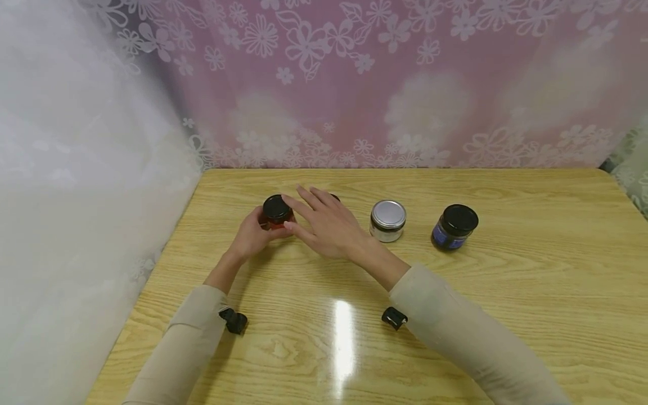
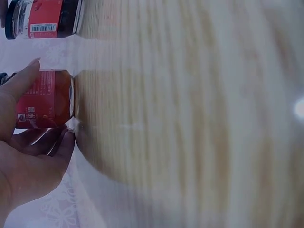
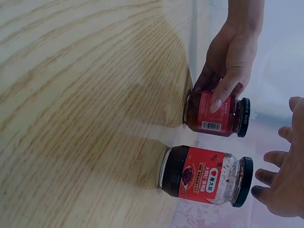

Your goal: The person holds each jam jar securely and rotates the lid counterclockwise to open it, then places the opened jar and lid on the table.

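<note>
Red-labelled and black-lidded, a small jar [image 1: 276,212] stands upright on the wooden tabletop [image 1: 506,292] near its left side, and the left hand [image 1: 250,236] grips it around the glass with thumb and fingers. The right hand [image 1: 326,225] hovers just beside it, fingers spread and relaxed, holding nothing. Under that hand a second red-labelled jar [image 3: 204,175] stands close by. Further right stand a silver-lidded jar [image 1: 387,220] and a blue-labelled jar [image 1: 454,226].
</note>
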The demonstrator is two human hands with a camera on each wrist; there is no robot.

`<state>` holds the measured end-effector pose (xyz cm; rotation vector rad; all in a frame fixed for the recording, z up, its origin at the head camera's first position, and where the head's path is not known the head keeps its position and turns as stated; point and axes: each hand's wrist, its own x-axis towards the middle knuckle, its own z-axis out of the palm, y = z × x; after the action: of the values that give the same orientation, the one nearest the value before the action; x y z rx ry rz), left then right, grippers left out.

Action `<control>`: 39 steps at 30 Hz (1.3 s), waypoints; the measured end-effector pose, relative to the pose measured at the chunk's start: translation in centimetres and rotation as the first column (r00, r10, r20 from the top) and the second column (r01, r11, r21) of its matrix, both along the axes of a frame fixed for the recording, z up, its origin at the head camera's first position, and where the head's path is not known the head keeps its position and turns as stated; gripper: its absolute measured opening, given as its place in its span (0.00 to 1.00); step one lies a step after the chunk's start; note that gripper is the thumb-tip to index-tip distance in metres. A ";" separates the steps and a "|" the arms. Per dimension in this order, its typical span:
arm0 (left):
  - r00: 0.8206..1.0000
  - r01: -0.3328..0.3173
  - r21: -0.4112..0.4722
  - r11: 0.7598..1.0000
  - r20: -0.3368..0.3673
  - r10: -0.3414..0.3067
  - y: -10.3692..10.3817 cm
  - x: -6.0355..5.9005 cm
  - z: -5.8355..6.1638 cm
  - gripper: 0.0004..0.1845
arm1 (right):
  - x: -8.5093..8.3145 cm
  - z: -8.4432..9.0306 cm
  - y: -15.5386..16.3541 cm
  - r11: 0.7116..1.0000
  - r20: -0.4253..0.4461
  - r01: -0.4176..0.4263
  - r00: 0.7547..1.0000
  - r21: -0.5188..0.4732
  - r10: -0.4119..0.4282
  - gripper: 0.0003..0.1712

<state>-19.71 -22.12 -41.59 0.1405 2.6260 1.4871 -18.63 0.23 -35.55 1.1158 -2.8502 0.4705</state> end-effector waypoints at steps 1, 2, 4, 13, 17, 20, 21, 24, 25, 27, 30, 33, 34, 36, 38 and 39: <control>1.000 -0.005 0.000 1.000 0.004 0.005 0.0 0.0 0.0 0.37 | 0.0 0.0 0.0 1.000 -0.001 -0.003 1.000 -0.001 0.003 0.36; 1.000 -0.006 0.003 1.000 0.007 0.006 0.0 0.0 0.0 0.37 | 0.1 0.1 0.0 1.000 -0.001 -0.005 1.000 -0.001 0.005 0.36; 1.000 -0.006 0.003 1.000 0.010 0.006 0.0 0.1 0.1 0.36 | 0.1 0.1 0.0 1.000 -0.001 -0.005 1.000 -0.003 0.005 0.36; 1.000 -0.011 0.011 1.000 0.014 0.011 0.2 0.0 -0.1 0.36 | 0.3 -0.2 0.2 1.000 0.002 -0.001 1.000 -0.012 0.001 0.36; 1.000 0.005 0.003 1.000 0.000 -0.005 0.3 -0.1 -0.2 0.35 | 0.4 -0.2 0.2 1.000 0.020 0.009 1.000 -0.014 -0.008 0.36; 1.000 0.026 0.004 1.000 0.009 -0.026 0.4 0.0 0.2 0.34 | 0.4 -0.3 0.3 1.000 0.025 0.015 1.000 -0.017 -0.015 0.36; 0.999 0.031 0.008 1.000 0.012 -0.031 0.4 0.0 0.2 0.34 | 0.4 -0.3 0.3 1.000 0.025 0.016 1.000 -0.019 -0.016 0.36; 0.999 0.040 0.016 0.999 0.027 -0.040 0.4 -0.1 0.1 0.35 | 0.5 -0.4 0.3 1.000 0.026 0.020 0.999 -0.017 -0.019 0.36; 0.999 0.040 0.016 0.999 0.024 -0.041 0.3 -0.3 -0.4 0.35 | 0.5 -0.4 0.3 1.000 0.026 0.020 0.999 -0.017 -0.019 0.36; 0.999 0.040 0.016 0.999 0.024 -0.041 0.4 -0.4 -0.3 0.36 | 0.5 -0.4 0.3 1.000 0.026 0.019 0.999 -0.011 -0.019 0.36; 0.999 0.025 0.007 1.000 0.027 -0.025 0.6 -0.5 -0.3 0.37 | 0.6 -0.5 0.4 1.000 0.024 0.019 1.000 -0.006 -0.019 0.35; 0.999 0.010 0.006 1.000 0.031 -0.010 0.8 -0.6 -0.4 0.37 | 0.8 -0.5 0.4 1.000 0.027 0.017 0.999 -0.008 -0.017 0.35; 0.999 0.003 0.006 1.000 0.032 -0.004 0.8 -0.7 -0.4 0.37 | 0.9 -0.5 0.4 1.000 0.025 0.016 1.000 -0.012 -0.015 0.35; 0.999 -0.003 0.001 1.000 0.036 0.003 0.9 -0.7 -0.3 0.38 | 1.0 -0.5 0.4 1.000 0.025 0.012 1.000 -0.023 -0.011 0.35; 0.999 -0.006 -0.007 1.000 0.040 0.007 0.8 -0.7 -0.3 0.38 | 1.1 -0.5 0.4 0.999 0.021 0.008 1.000 -0.031 -0.007 0.35; 0.999 -0.009 -0.011 1.000 0.043 0.010 0.8 -0.8 -0.3 0.38 | 1.1 -0.5 0.4 0.999 0.019 0.007 1.000 -0.034 -0.006 0.35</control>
<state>-20.47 -21.31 -41.94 0.0939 2.6036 1.4624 -17.54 0.66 -36.05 1.1016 -2.8495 0.5305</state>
